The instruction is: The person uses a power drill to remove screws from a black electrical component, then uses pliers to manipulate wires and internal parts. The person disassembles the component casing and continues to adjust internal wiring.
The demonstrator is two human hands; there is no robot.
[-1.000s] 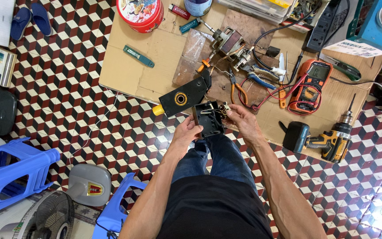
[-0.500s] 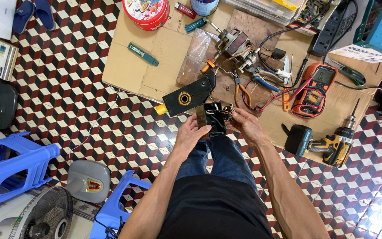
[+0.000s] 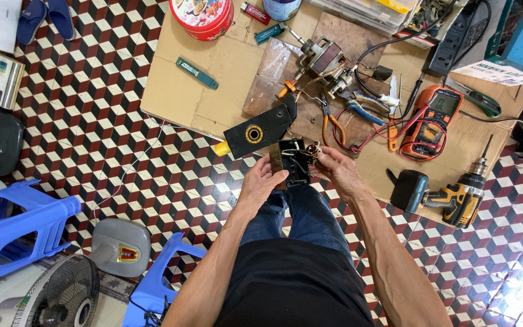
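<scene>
A small black motor part [image 3: 295, 158] with wires and a copper winding is held between both hands above my knees. My left hand [image 3: 261, 181] grips its left side and a brass-coloured piece. My right hand [image 3: 339, 171] pinches its right side, where thin wires stick out. Just beyond the hands lies a black housing plate [image 3: 255, 131] with an orange ring and a yellow end, on the edge of a cardboard sheet [image 3: 183, 91].
On the cardboard lie pliers [image 3: 329, 121], an orange multimeter [image 3: 432, 121] with red leads, a yellow cordless drill [image 3: 455, 198], a teal cutter [image 3: 196, 72], a red tin [image 3: 202, 15] and a motor [image 3: 322, 57]. Blue plastic stools [image 3: 13, 227] and a fan [image 3: 62, 297] stand to my left.
The view has shifted a little. Both hands stay on the black motor part, with only small finger movement.
</scene>
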